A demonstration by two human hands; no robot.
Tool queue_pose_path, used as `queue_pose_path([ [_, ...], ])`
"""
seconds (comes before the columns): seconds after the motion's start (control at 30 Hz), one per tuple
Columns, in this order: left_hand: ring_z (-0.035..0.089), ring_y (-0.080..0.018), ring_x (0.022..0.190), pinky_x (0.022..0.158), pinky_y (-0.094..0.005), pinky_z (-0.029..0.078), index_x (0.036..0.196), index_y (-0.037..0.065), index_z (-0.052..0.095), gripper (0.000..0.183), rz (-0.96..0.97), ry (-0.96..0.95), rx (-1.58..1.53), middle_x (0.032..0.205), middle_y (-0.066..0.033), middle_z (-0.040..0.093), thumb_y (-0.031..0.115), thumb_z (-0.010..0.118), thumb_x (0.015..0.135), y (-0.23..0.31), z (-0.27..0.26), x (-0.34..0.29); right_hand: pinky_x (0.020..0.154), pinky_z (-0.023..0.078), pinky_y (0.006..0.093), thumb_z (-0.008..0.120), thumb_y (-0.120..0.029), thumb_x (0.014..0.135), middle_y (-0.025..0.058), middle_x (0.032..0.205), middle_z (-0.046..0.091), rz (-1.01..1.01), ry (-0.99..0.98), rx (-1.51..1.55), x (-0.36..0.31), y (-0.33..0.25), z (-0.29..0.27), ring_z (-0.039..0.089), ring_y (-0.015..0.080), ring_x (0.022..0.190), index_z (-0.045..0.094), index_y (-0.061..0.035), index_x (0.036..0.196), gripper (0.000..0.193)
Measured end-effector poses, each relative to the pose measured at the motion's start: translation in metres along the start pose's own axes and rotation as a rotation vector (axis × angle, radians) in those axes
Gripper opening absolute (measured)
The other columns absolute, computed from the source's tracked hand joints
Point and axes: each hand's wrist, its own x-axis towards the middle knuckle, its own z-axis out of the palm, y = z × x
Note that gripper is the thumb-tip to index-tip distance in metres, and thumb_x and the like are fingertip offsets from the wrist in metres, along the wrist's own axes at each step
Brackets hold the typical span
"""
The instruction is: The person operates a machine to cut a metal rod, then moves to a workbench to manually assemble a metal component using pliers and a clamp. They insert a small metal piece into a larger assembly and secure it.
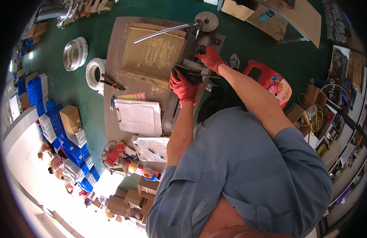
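My left hand [184, 86], in a red work glove with black-coated fingers, is closed at the near part of a bench machine [209, 39]. A thin metal rod [209, 75] sticks out to the right beside its fingers; what the hand grips is hidden. Farther off and to the right, my right hand [211, 59] wears a matching glove. Its fingers curl at the machine's right side, and I cannot make out what is in them. Above both hands, the machine carries a long metal lever [163, 32] reaching left and a round disc [206, 21].
The worn workbench [112, 99] holds a wooden-framed board [151, 49], pliers [112, 82], clipboards with papers [139, 117], a pen [155, 154] and a tape dispenser [151, 173]. A red stool [273, 83] stands to the right. Wire coils [92, 73] lie on the floor at the left.
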Motion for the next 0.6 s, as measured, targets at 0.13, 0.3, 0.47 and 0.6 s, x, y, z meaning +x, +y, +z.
queue_pose_path([
  [0.13,0.039,-0.0389,0.127,0.107,-0.0495,0.032,0.143,0.004,0.031,0.124,-0.006,0.008,-0.002,0.141,-0.0215,0.036,0.058,0.084,0.045,0.000,0.001,0.000,0.080,0.051,0.0435,0.076,-0.034,0.072,0.0203,0.094,0.069,0.002,-0.006,-0.001,0.000,-0.006,-0.001,0.065,0.0376,0.093,0.068,-0.0031,0.100,0.043],
  [0.3,0.036,-0.0404,0.130,0.109,-0.0499,0.030,0.144,0.003,0.028,0.128,0.021,0.001,-0.024,0.144,-0.0238,0.033,0.060,0.084,0.044,-0.002,-0.002,0.000,0.083,0.051,0.0432,0.077,-0.033,0.073,0.0210,0.099,0.068,0.035,0.010,0.004,-0.003,-0.012,-0.003,0.064,0.0379,0.096,0.066,-0.0023,0.107,0.047],
  [0.47,0.034,-0.0424,0.132,0.110,-0.0508,0.028,0.144,0.001,0.026,0.129,0.032,0.013,-0.062,0.144,-0.0259,0.032,0.063,0.083,0.047,-0.005,-0.007,-0.008,0.085,0.050,0.0428,0.078,-0.032,0.073,0.0215,0.105,0.067,0.038,-0.087,0.042,0.008,0.007,0.004,0.063,0.0371,0.100,0.064,-0.0008,0.110,0.050],
  [0.6,0.035,-0.0433,0.130,0.109,-0.0528,0.028,0.143,0.000,0.029,0.121,0.092,0.087,-0.129,0.143,-0.0261,0.033,0.061,0.082,0.052,-0.002,-0.019,-0.018,0.084,0.049,0.0440,0.078,-0.031,0.073,0.0191,0.101,0.069,-0.002,0.023,0.096,0.030,0.060,0.021,0.064,0.0371,0.098,0.066,-0.0019,0.105,0.045],
])
